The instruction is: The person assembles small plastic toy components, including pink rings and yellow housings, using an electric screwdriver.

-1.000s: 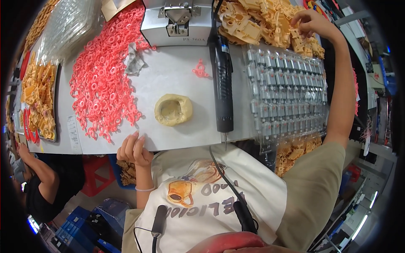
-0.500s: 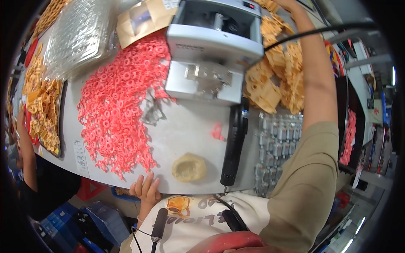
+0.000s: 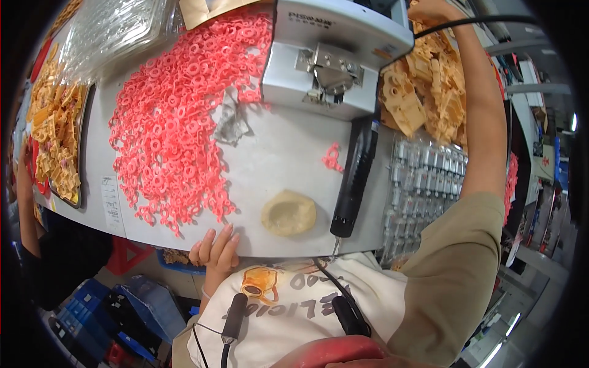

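My left hand [image 3: 216, 250] rests at the table's front edge, fingers stretched out and nothing in them. Just beyond it lies a big heap of pink ring-shaped plastic parts [image 3: 169, 132]. To its right sits a beige putty-like lump [image 3: 289, 213] with a hollow in its top. My right arm reaches far forward; the right hand [image 3: 437, 10] is partly cut off at the upper edge, near tan plastic pieces [image 3: 423, 92], and its fingers cannot be made out. Between the arms stand a grey machine with a metal clamp [image 3: 334, 76] and a black pen-shaped rotary tool [image 3: 356, 178].
A small pink piece [image 3: 332, 157] lies left of the tool, a crumpled grey cloth [image 3: 230, 119] by the heap. Clear trays of small metallic parts [image 3: 423, 190] are at right. Stacked clear plastic trays [image 3: 116, 37] and a tray of tan pieces [image 3: 58, 141] stand left, near another person's arm [image 3: 27, 202].
The view has shifted, so the table's things sit higher and mostly further right in the picture. My left hand stays at the table edge; my right arm is still stretched forward.
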`<action>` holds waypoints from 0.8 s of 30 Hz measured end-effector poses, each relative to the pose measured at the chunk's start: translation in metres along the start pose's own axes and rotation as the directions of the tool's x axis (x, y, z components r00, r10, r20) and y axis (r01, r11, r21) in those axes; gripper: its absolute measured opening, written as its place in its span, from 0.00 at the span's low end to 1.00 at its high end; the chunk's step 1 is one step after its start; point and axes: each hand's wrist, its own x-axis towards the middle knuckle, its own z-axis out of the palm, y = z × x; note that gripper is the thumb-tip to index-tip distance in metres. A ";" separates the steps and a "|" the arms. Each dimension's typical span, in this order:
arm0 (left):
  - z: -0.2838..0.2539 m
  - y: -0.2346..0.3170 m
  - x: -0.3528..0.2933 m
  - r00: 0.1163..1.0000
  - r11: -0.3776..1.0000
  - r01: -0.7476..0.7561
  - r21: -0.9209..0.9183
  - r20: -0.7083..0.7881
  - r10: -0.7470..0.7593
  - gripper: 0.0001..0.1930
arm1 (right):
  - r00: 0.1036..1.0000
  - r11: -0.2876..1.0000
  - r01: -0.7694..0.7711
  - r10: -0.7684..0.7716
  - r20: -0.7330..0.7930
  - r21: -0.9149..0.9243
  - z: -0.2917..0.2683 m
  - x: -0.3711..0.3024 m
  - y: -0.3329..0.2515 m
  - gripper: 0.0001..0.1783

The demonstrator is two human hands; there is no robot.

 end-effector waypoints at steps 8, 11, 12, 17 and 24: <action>0.011 0.001 0.003 0.995 0.999 0.011 -0.043 -0.099 -0.015 0.17 | 0.681 0.683 -0.721 0.729 0.066 -0.117 0.014 -0.063 -0.118 0.26; 0.009 -0.001 -0.001 0.994 1.000 0.006 -0.029 -0.108 -0.009 0.17 | 0.726 0.726 -0.687 0.687 0.013 0.018 -0.003 -0.051 -0.132 0.27; 0.009 -0.002 0.001 0.994 0.999 -0.009 -0.035 -0.107 0.006 0.17 | 0.692 0.691 -0.722 0.722 0.001 -0.027 -0.017 -0.044 -0.132 0.27; 0.004 -0.001 -0.002 0.994 1.000 -0.013 -0.011 -0.111 0.011 0.15 | 0.955 0.898 -0.191 0.263 -0.136 0.396 -0.057 0.055 -0.029 0.23; -0.004 0.003 0.002 0.999 0.999 0.039 -0.029 0.003 -0.039 0.07 | 0.924 0.811 0.305 -0.125 -0.361 0.499 -0.027 0.106 -0.027 0.22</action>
